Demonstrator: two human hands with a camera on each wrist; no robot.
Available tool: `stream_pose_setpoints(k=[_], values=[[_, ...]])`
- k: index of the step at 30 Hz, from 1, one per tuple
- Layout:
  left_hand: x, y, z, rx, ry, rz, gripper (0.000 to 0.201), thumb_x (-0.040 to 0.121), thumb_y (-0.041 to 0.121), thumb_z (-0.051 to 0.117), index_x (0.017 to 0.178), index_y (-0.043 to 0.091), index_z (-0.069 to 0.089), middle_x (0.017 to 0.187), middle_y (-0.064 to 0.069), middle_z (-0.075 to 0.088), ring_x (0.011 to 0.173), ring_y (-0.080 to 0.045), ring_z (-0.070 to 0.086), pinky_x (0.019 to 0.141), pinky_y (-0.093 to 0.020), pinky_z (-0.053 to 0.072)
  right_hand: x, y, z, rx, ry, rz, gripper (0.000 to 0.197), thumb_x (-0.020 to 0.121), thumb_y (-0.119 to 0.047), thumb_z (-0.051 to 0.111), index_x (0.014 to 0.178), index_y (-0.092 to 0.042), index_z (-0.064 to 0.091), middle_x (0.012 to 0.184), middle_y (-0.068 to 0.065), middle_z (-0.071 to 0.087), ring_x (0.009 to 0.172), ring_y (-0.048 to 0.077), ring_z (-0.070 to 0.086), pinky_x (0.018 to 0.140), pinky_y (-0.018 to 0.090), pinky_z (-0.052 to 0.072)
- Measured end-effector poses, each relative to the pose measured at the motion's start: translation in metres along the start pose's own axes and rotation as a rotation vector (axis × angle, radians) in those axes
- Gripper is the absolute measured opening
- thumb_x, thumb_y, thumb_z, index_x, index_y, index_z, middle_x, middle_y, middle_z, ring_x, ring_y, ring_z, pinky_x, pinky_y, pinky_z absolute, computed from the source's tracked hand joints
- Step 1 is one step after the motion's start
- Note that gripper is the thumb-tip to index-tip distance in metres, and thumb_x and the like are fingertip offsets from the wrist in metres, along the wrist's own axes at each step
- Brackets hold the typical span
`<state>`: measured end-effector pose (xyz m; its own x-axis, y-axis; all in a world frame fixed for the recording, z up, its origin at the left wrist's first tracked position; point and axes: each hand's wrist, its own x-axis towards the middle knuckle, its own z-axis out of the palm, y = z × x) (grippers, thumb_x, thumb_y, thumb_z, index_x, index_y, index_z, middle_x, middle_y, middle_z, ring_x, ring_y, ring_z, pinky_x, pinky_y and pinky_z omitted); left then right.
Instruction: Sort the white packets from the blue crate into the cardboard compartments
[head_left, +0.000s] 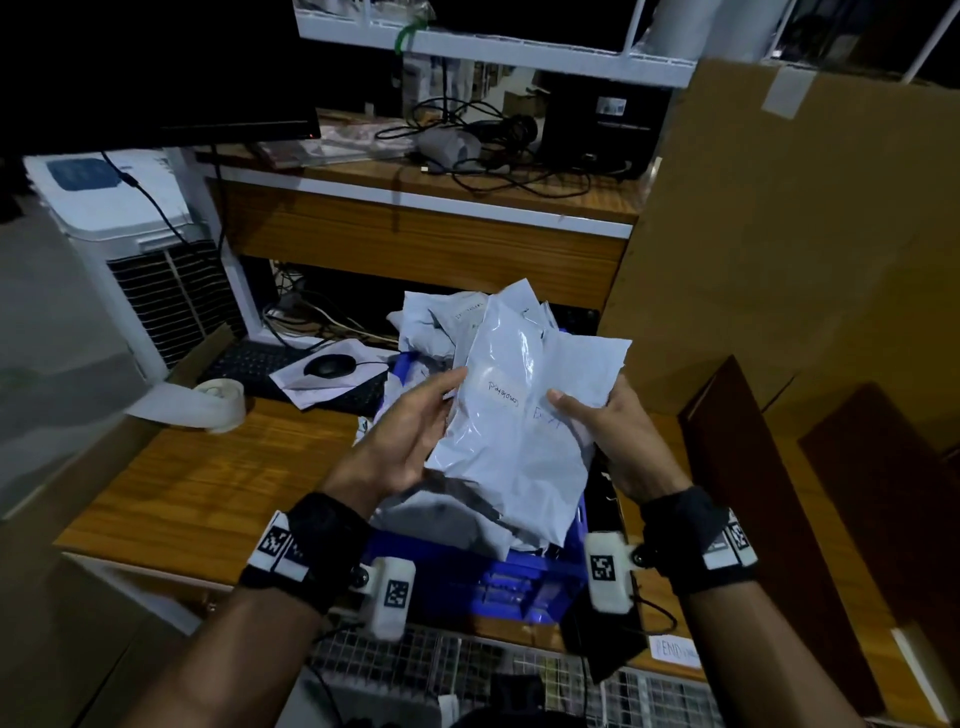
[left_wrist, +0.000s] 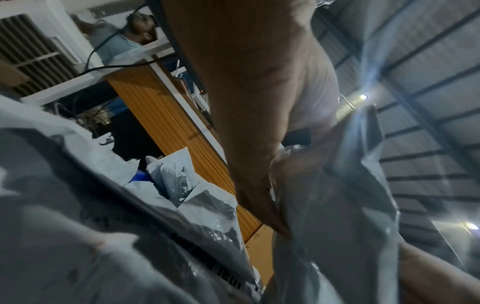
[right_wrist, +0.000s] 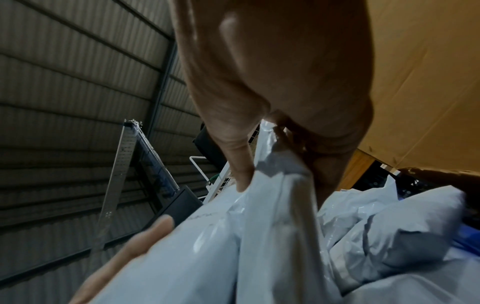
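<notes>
I hold a stack of white packets (head_left: 514, 415) upright over the blue crate (head_left: 467, 577), the front one with handwriting on it. My left hand (head_left: 441, 400) grips the stack's left edge, thumb on the front and fingers behind; the left wrist view shows the left hand (left_wrist: 270, 164) against a packet (left_wrist: 337, 226). My right hand (head_left: 582, 410) pinches the right edge, thumb on top. In the right wrist view the right hand (right_wrist: 249, 176) clamps two packets (right_wrist: 272, 226). More white packets (head_left: 431, 322) fill the crate. The cardboard compartments (head_left: 753, 467) stand to the right.
A tall cardboard box (head_left: 779, 234) rises behind the compartments. On the wooden desk (head_left: 208, 493) to the left lie a tape roll (head_left: 221, 402), a keyboard (head_left: 260, 364) and a mouse (head_left: 330, 365). An air cooler (head_left: 156, 270) stands far left. Wire mesh (head_left: 467, 665) sits below the desk front.
</notes>
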<state>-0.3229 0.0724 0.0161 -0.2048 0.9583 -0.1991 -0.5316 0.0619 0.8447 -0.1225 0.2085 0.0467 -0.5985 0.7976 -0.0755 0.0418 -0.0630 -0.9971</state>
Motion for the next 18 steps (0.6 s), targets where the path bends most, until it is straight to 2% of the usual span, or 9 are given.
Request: stream_pose_setpoints(k=[1, 3, 5, 7, 9, 11, 12, 15, 18], values=[[0.002, -0.001, 0.002, 0.055, 0.005, 0.014, 0.056, 0.102, 0.036, 0.067, 0.152, 0.015, 0.054, 0.152, -0.015, 0.058, 0.144, -0.034, 0.053, 0.122, -0.054, 0.037, -0.001, 0.001, 0.001, -0.028, 0.015, -0.005, 0.056, 0.094, -0.009, 0.079, 0.142, -0.018, 0.052, 0.133, 0.002, 0.072, 0.116, 0.024, 0.073, 0.096, 0.049, 0.061], [0.002, -0.001, 0.009, 0.129, 0.019, 0.059, 0.046, 0.104, 0.013, 0.063, 0.149, 0.01, 0.054, 0.142, -0.017, 0.066, 0.132, -0.036, 0.063, 0.108, -0.048, 0.054, -0.001, 0.0, 0.003, -0.071, 0.026, -0.026, 0.056, 0.092, -0.004, 0.079, 0.138, -0.023, 0.052, 0.129, -0.001, 0.072, 0.112, 0.029, 0.073, 0.091, 0.054, 0.062], [-0.001, 0.0, 0.013, 0.159, 0.019, 0.09, 0.044, 0.101, 0.0, 0.059, 0.145, 0.006, 0.056, 0.136, -0.019, 0.07, 0.124, -0.038, 0.068, 0.098, -0.043, 0.061, -0.002, -0.001, 0.002, -0.057, 0.026, -0.036, 0.054, 0.095, 0.0, 0.074, 0.136, -0.026, 0.052, 0.129, -0.003, 0.071, 0.114, 0.02, 0.073, 0.089, 0.044, 0.064], [-0.001, 0.0, 0.01, 0.159, 0.016, 0.113, 0.047, 0.096, 0.003, 0.063, 0.143, 0.005, 0.058, 0.135, -0.02, 0.07, 0.124, -0.038, 0.068, 0.102, -0.046, 0.059, -0.001, -0.002, -0.002, -0.019, 0.036, -0.027, 0.054, 0.099, 0.001, 0.068, 0.142, -0.025, 0.049, 0.132, 0.0, 0.07, 0.108, 0.016, 0.074, 0.083, 0.036, 0.064], [0.0, 0.0, 0.007, 0.146, 0.035, 0.121, 0.052, 0.09, 0.006, 0.063, 0.142, 0.006, 0.059, 0.136, -0.02, 0.069, 0.124, -0.037, 0.068, 0.105, -0.047, 0.056, -0.001, -0.003, -0.007, 0.014, 0.028, -0.021, 0.052, 0.103, 0.0, 0.062, 0.146, -0.025, 0.045, 0.125, 0.001, 0.074, 0.09, 0.014, 0.075, 0.077, 0.037, 0.064], [0.0, 0.0, 0.007, 0.133, 0.059, 0.139, 0.051, 0.089, 0.005, 0.061, 0.14, 0.006, 0.06, 0.135, -0.019, 0.07, 0.124, -0.035, 0.068, 0.103, -0.043, 0.057, -0.002, -0.004, -0.012, 0.006, 0.009, -0.041, 0.05, 0.105, 0.001, 0.055, 0.147, -0.025, 0.044, 0.088, -0.01, 0.078, 0.068, 0.013, 0.069, 0.096, 0.053, 0.06], [0.0, 0.0, 0.008, 0.134, 0.061, 0.15, 0.05, 0.089, 0.004, 0.061, 0.139, 0.007, 0.061, 0.134, -0.019, 0.07, 0.124, -0.035, 0.068, 0.103, -0.042, 0.058, -0.003, -0.004, -0.014, 0.005, 0.001, -0.048, 0.049, 0.106, 0.001, 0.052, 0.146, -0.024, 0.044, 0.069, -0.014, 0.073, 0.057, 0.015, 0.062, 0.106, 0.059, 0.051], [0.0, 0.001, 0.012, 0.127, 0.067, 0.174, 0.049, 0.087, 0.004, 0.062, 0.136, 0.009, 0.062, 0.133, -0.018, 0.072, 0.121, -0.033, 0.069, 0.105, -0.042, 0.057, -0.006, -0.006, -0.018, 0.027, -0.014, -0.025, 0.047, 0.103, 0.004, 0.047, 0.143, -0.021, 0.045, 0.056, -0.014, 0.065, 0.047, 0.028, 0.043, 0.109, 0.076, 0.036], [-0.003, 0.003, 0.017, 0.141, 0.061, 0.184, 0.053, 0.086, 0.005, 0.064, 0.138, 0.009, 0.06, 0.132, -0.018, 0.072, 0.122, -0.033, 0.069, 0.108, -0.044, 0.055, -0.01, -0.009, -0.018, 0.029, -0.008, -0.028, 0.05, 0.102, 0.005, 0.044, 0.144, -0.02, 0.045, 0.062, -0.013, 0.067, 0.05, 0.02, 0.056, 0.095, 0.058, 0.054]])
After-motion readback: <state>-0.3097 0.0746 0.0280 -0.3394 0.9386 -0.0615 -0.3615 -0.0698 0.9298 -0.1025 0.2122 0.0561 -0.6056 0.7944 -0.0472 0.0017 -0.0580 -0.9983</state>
